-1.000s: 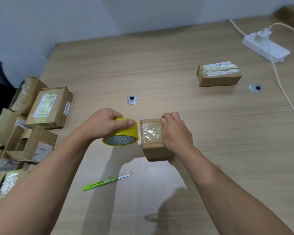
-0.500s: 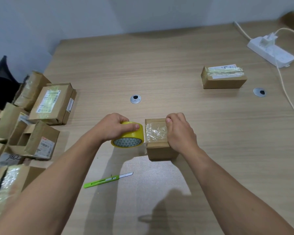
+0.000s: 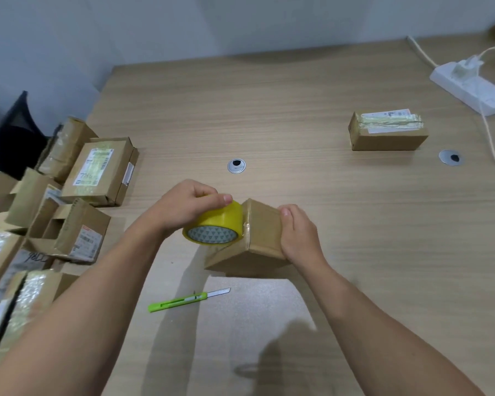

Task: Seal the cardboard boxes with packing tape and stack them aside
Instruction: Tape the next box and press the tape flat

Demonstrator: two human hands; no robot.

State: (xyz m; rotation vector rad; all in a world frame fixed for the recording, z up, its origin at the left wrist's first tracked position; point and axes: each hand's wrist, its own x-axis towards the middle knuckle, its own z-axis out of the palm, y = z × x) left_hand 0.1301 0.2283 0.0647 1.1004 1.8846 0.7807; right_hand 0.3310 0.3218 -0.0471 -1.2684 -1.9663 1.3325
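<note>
A small cardboard box (image 3: pixel 262 230) is tilted up on one edge at the middle of the wooden table (image 3: pixel 297 110). My right hand (image 3: pixel 299 234) grips its right side, fingers curled over the top edge. My left hand (image 3: pixel 189 207) holds a yellow roll of packing tape (image 3: pixel 215 228) pressed against the box's left face, where clear tape runs along the corner. A taped box (image 3: pixel 387 131) with a white label sits alone at the far right.
A heap of cardboard boxes (image 3: pixel 55 201) crowds the table's left edge. A green utility knife (image 3: pixel 187 300) lies near the front, blade out. A white power strip (image 3: pixel 472 87) with a cable sits at the far right. Two round metal grommets (image 3: pixel 236 166) are set in the tabletop.
The box has been tipped from flat onto one edge, its taped top now turned left toward the roll. My left hand has brought the roll up against the box.
</note>
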